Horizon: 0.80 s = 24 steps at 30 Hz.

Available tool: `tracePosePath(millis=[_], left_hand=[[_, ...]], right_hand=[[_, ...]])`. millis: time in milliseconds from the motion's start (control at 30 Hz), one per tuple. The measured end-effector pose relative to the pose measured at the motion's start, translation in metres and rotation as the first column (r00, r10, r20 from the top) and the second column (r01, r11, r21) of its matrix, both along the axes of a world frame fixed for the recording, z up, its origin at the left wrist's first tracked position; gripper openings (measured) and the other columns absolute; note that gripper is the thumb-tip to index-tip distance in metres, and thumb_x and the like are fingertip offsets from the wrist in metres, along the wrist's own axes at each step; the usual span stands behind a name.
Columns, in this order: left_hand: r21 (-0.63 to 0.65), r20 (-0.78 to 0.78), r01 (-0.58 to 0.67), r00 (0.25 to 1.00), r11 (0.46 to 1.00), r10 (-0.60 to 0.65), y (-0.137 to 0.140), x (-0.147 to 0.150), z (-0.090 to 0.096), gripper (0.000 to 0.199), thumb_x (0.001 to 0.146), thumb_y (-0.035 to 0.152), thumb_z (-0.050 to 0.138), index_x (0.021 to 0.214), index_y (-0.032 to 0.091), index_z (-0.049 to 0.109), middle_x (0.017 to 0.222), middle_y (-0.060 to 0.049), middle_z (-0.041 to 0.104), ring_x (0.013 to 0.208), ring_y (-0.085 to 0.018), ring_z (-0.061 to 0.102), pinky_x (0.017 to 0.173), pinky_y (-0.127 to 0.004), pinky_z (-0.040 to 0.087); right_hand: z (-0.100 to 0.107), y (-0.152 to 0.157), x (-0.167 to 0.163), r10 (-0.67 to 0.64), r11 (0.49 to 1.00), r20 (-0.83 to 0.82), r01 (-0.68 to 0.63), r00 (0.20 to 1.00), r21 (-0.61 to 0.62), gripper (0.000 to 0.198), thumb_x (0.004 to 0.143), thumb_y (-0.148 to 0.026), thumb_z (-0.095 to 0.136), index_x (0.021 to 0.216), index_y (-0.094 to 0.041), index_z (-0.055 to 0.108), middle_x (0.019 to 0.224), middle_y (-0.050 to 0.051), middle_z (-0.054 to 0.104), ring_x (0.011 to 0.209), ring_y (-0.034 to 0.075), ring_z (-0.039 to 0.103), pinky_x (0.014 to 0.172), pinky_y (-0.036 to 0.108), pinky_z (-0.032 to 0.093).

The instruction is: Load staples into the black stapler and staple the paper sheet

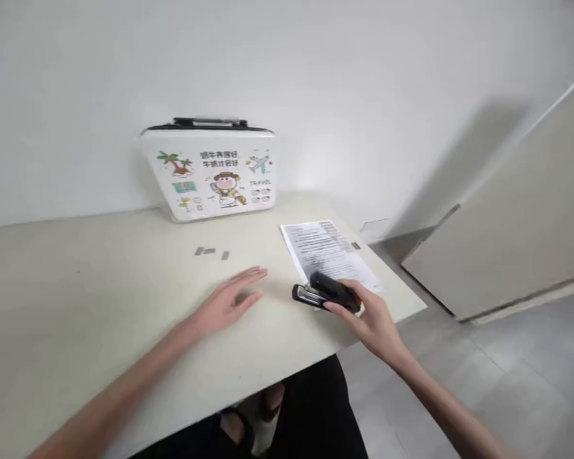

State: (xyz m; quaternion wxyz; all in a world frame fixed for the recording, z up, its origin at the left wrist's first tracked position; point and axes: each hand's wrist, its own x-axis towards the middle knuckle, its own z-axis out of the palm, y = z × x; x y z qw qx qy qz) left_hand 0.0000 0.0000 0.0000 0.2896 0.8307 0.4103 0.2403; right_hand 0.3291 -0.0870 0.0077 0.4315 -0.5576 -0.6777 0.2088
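A black stapler [332, 290] is gripped at its rear end by my right hand [370, 319]. Its front points left, and a gap shows between the upper arm and the metal base. Behind it lies a white printed sheet of paper [323, 245], its lower edge partly covered by the stapler and hand. My left hand [232, 299] hovers over or rests on the table to the left, fingers stretched out and nothing in it; whether it touches the surface I cannot tell. Several small grey strips, which look like staples [209, 251], lie beyond my left hand.
A white case [215, 175] with cartoon prints and a black handle stands against the wall at the back of the pale table [100, 274]. Another small grey strip [355, 245] lies by the paper's right edge. The table's right edge drops to a grey floor [459, 363], with a pale panel [507, 223] beyond.
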Motion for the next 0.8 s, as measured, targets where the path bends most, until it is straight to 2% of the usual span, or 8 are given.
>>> tracePosePath(millis=[133, 200, 300, 400, 500, 567, 667, 800], left_hand=[[-0.061, 0.186, -0.244, 0.950, 0.968, 0.251, -0.017, -0.055, 0.004, 0.037, 0.104, 0.051, 0.054, 0.125, 0.028, 0.073, 0.134, -0.005, 0.073, 0.129, -0.027, 0.065, 0.117, -0.043, 0.043], [-0.098, 0.308, -0.381, 0.867, 0.919, 0.392, -0.020, -0.073, 0.005, 0.033, 0.103, 0.051, 0.054, 0.111, 0.025, 0.074, 0.115, -0.006, 0.078, 0.114, -0.026, 0.070, 0.108, -0.041, 0.048], [-0.173, 0.443, -0.538, 0.706, 0.825, 0.553, -0.018, -0.088, 0.003, 0.028, 0.100, 0.046, 0.057, 0.101, 0.022, 0.072, 0.095, -0.005, 0.076, 0.093, -0.023, 0.070, 0.093, -0.037, 0.053], [-0.261, 0.537, -0.600, 0.561, 0.756, 0.630, -0.013, -0.094, -0.001, 0.024, 0.096, 0.041, 0.060, 0.096, 0.021, 0.072, 0.088, -0.004, 0.072, 0.085, -0.020, 0.065, 0.084, -0.034, 0.052], [-0.339, 0.584, -0.600, 0.469, 0.725, 0.662, -0.010, -0.096, -0.007, 0.021, 0.093, 0.038, 0.062, 0.095, 0.020, 0.073, 0.085, -0.003, 0.070, 0.081, -0.018, 0.063, 0.082, -0.032, 0.051], [-0.367, 0.589, -0.590, 0.451, 0.719, 0.671, -0.009, -0.096, -0.009, 0.020, 0.093, 0.037, 0.062, 0.095, 0.020, 0.073, 0.085, -0.003, 0.069, 0.080, -0.018, 0.062, 0.081, -0.032, 0.050], [-0.374, 0.576, -0.586, 0.461, 0.719, 0.675, -0.010, -0.097, -0.008, 0.020, 0.094, 0.037, 0.061, 0.095, 0.021, 0.074, 0.085, -0.003, 0.069, 0.081, -0.018, 0.062, 0.082, -0.033, 0.050], [-0.313, 0.528, -0.620, 0.516, 0.720, 0.674, -0.012, -0.103, -0.003, 0.020, 0.096, 0.036, 0.060, 0.097, 0.022, 0.073, 0.087, -0.003, 0.069, 0.086, -0.020, 0.064, 0.083, -0.033, 0.050]], right_hand=[[-0.004, 0.048, -0.063, 0.197, 0.980, 0.033, -0.197, 0.980, -0.011, 0.030, 0.093, -0.044, 0.075, 0.114, -0.024, 0.068, 0.108, 0.006, 0.079, 0.097, 0.027, 0.073, 0.087, 0.039, 0.057], [-0.008, 0.068, -0.098, 0.314, 0.949, 0.016, -0.313, 0.949, -0.035, 0.030, 0.092, -0.041, 0.075, 0.117, -0.025, 0.068, 0.113, 0.006, 0.078, 0.101, 0.026, 0.073, 0.091, 0.040, 0.056], [-0.016, 0.089, -0.147, 0.455, 0.889, -0.004, -0.454, 0.890, -0.064, 0.030, 0.093, -0.039, 0.074, 0.118, -0.025, 0.068, 0.116, 0.006, 0.078, 0.106, 0.026, 0.073, 0.095, 0.040, 0.055], [-0.023, 0.099, -0.176, 0.500, 0.864, -0.007, -0.500, 0.866, -0.058, 0.031, 0.091, -0.039, 0.076, 0.118, -0.024, 0.069, 0.118, 0.007, 0.077, 0.108, 0.026, 0.072, 0.097, 0.041, 0.055], [-0.027, 0.100, -0.183, 0.518, 0.852, -0.049, -0.520, 0.854, -0.058, 0.033, 0.094, -0.044, 0.072, 0.120, -0.024, 0.069, 0.121, 0.007, 0.077, 0.110, 0.025, 0.071, 0.100, 0.040, 0.053], [-0.028, 0.098, -0.179, 0.497, 0.860, -0.104, -0.505, 0.862, -0.079, 0.031, 0.103, -0.047, 0.057, 0.121, -0.025, 0.069, 0.122, 0.006, 0.076, 0.114, 0.024, 0.070, 0.102, 0.039, 0.052], [-0.029, 0.095, -0.174, 0.384, 0.911, -0.135, -0.399, 0.913, -0.104, 0.042, 0.111, -0.048, 0.034, 0.117, -0.025, 0.069, 0.118, 0.006, 0.076, 0.112, 0.023, 0.069, 0.102, 0.040, 0.050], [-0.034, 0.094, -0.175, 0.309, 0.944, -0.087, -0.317, 0.947, -0.094, 0.043, 0.111, -0.051, 0.033, 0.113, -0.024, 0.067, 0.113, 0.009, 0.073, 0.108, 0.026, 0.066, 0.099, 0.044, 0.049]])
